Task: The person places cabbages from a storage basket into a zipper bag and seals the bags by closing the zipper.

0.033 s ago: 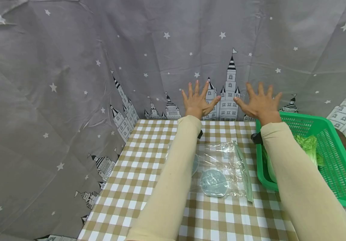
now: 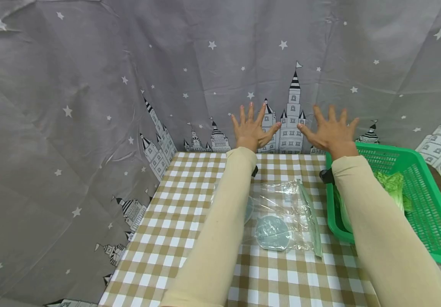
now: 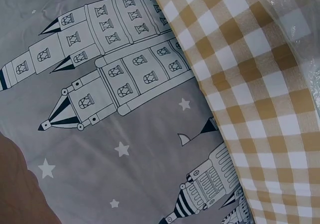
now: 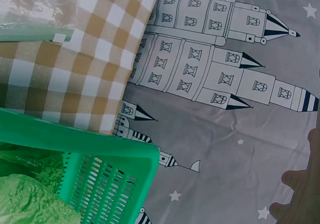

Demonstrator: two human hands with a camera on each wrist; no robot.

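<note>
Both hands are held out beyond the table's far edge, fingers spread, in front of the curtain. My left hand [image 2: 252, 128] holds nothing; part of it shows at the lower left of the left wrist view. Empty as well, my right hand [image 2: 331, 132] is just past the far left corner of a green plastic basket [image 2: 427, 204]. Leafy green cabbage [image 2: 393, 185] lies in that basket, partly hidden by the right forearm. A clear zip bag [image 2: 281, 200] lies flat on the table, with a green seal strip and pale round patches. The left forearm covers its left part.
A brown and white checked cloth [image 2: 159, 243] covers the table. Behind it hangs a grey curtain [image 2: 90, 64] printed with castles and stars. The basket takes up the table's right side, with the bag to its left.
</note>
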